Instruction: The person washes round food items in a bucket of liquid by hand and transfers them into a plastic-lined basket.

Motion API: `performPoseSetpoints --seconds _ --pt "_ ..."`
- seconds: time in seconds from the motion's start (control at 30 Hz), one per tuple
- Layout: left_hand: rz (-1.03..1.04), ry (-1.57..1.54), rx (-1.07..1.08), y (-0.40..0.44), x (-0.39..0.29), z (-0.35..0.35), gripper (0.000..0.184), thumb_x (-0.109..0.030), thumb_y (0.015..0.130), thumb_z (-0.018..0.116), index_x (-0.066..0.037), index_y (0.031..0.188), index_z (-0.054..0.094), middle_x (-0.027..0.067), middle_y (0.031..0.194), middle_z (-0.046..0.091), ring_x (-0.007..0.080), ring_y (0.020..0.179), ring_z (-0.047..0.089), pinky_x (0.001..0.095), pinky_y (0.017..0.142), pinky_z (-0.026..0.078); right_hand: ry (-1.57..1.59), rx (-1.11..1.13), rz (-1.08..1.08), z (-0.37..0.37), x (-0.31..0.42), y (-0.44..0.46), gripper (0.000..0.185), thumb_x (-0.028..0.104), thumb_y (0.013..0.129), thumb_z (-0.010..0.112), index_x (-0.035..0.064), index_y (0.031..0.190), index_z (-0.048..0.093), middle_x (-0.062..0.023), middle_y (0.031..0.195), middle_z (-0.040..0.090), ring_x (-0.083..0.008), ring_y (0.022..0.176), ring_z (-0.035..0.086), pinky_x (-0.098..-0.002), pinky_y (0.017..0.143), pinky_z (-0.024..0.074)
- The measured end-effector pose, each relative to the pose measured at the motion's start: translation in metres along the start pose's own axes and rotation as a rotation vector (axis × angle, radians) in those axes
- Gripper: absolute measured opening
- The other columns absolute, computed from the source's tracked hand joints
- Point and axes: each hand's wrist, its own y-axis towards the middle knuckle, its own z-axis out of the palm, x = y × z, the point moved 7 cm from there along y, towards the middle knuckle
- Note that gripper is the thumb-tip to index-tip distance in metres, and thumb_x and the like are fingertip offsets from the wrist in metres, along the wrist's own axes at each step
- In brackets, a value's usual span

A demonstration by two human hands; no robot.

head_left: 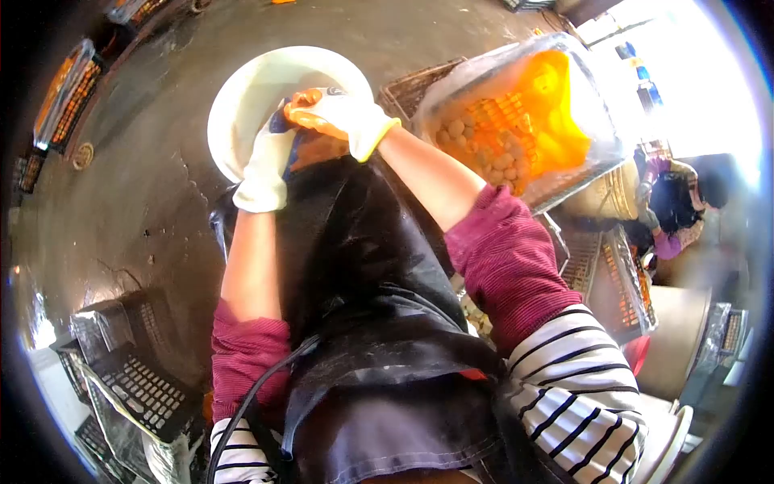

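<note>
My left hand point(272, 155), in a white glove with a blue palm side, is held over the near rim of a large white bucket point(234, 89). Its fingers are closed and meet those of my right hand point(334, 115), gloved in white and orange. The right fingers are curled in too. Whatever lies between the two hands is hidden by the gloves. A dark apron point(347, 234) covers my lap just below them.
To the right stands a plastic-lined crate point(597, 97) with an orange mesh and several round, egg-like things point(500, 161). A brown crate point(419, 85) sits beside the bucket. Black crates point(141, 391) stand at lower left. Another person point(677, 198) is at far right.
</note>
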Motion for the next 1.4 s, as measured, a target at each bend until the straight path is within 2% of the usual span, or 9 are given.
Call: performPoseSetpoints --seconds 0.1,0.17,0.27,0.53,0.6,0.73,1.17,1.27,1.4 --pt "0.074 0.313 -0.08 0.013 0.018 -0.017 0.03 -0.009 0.087 0.052 -0.006 0.117 0.055 0.0095 0.106 0.062 0.0205 0.098 0.058 0.0287 0.084 0.046 -0.494 0.163 -0.203 0.017 0.012 0.015 0.027 0.013 0.09 0.042 0.0092 0.11 0.06 -0.01 0.116 0.057 -0.0246 0.108 0.052 -0.0269 0.092 0.0413" --pt "0.112 0.81 -0.132 -0.005 -0.031 -0.009 0.031 -0.007 0.084 0.052 -0.004 0.115 0.055 0.015 0.109 0.061 0.028 0.103 0.058 0.0325 0.088 0.045 -0.2 0.069 -0.006 0.018 -0.01 0.022 0.024 0.019 0.087 0.047 0.0068 0.102 0.061 -0.0137 0.103 0.06 -0.0258 0.096 0.057 -0.029 0.083 0.0441" --pt "0.072 0.228 -0.14 0.056 0.102 -0.04 0.029 -0.012 0.086 0.051 -0.004 0.114 0.055 0.0174 0.109 0.061 0.0323 0.104 0.057 0.0355 0.089 0.044 -0.076 0.018 0.147 0.01 -0.002 0.02 0.025 0.026 0.083 0.053 0.0044 0.092 0.061 -0.0166 0.089 0.062 -0.0289 0.085 0.059 -0.0337 0.075 0.0461" --pt "-0.029 0.119 -0.178 0.021 0.039 -0.032 0.034 -0.026 0.092 0.042 0.0 0.105 0.059 0.0172 0.097 0.063 0.0261 0.087 0.061 0.0339 0.076 0.048 -0.702 0.251 0.021 0.015 0.012 0.027 0.071 0.048 0.062 0.074 -0.0023 0.107 0.051 -0.0224 0.104 0.056 -0.0343 0.099 0.055 -0.0382 0.088 0.0442" --pt "-0.085 0.163 -0.175 0.018 0.032 -0.038 0.032 -0.026 0.09 0.048 -0.001 0.104 0.061 0.0137 0.094 0.064 0.0225 0.082 0.06 0.0322 0.072 0.048 -0.129 -0.023 -0.117 0.002 0.008 0.017 0.03 0.024 0.085 0.063 0.0021 0.105 0.056 -0.0075 0.094 0.062 -0.0189 0.082 0.061 -0.0323 0.067 0.0521" --pt "-0.087 0.049 -0.145 0.024 0.031 -0.04 0.029 -0.028 0.089 0.052 -0.004 0.1 0.064 0.0089 0.089 0.064 0.0186 0.075 0.059 0.0292 0.066 0.048 1.103 0.009 0.447 0.006 0.003 0.008 0.036 0.022 0.084 0.064 0.0026 0.113 0.055 -0.0058 0.097 0.062 -0.0157 0.081 0.061 -0.0289 0.069 0.0508" --pt "0.054 -0.464 -0.111 0.022 0.034 -0.029 0.027 -0.026 0.091 0.053 -0.007 0.108 0.06 0.0075 0.105 0.06 0.0154 0.093 0.053 0.0277 0.081 0.043 1.187 -0.07 0.434 0.014 0.041 0.009 0.03 0.016 0.084 0.062 0.0034 0.111 0.059 -0.0033 0.09 0.06 -0.0122 0.074 0.055 -0.0245 0.064 0.0453" --pt "-0.062 -0.039 -0.238 0.032 0.041 -0.04 0.034 -0.033 0.091 0.05 -0.005 0.109 0.059 0.0068 0.106 0.061 0.0164 0.094 0.054 0.0287 0.079 0.045 0.942 -0.159 0.366 0.024 -0.09 0.011 0.027 0.014 0.084 0.061 0.0037 0.108 0.059 -0.004 0.09 0.06 -0.0123 0.075 0.056 -0.0244 0.064 0.0454" --pt "-0.245 -0.418 -0.374 0.041 0.064 -0.055 0.049 -0.047 0.092 0.041 -0.002 0.105 0.057 0.011 0.089 0.063 0.0211 0.074 0.059 0.0325 0.062 0.049 0.578 -0.269 0.253 0.002 -0.008 0.003 0.023 0.012 0.085 0.057 0.0025 0.105 0.059 -0.0049 0.091 0.06 -0.0123 0.074 0.055 -0.0236 0.066 0.0449"
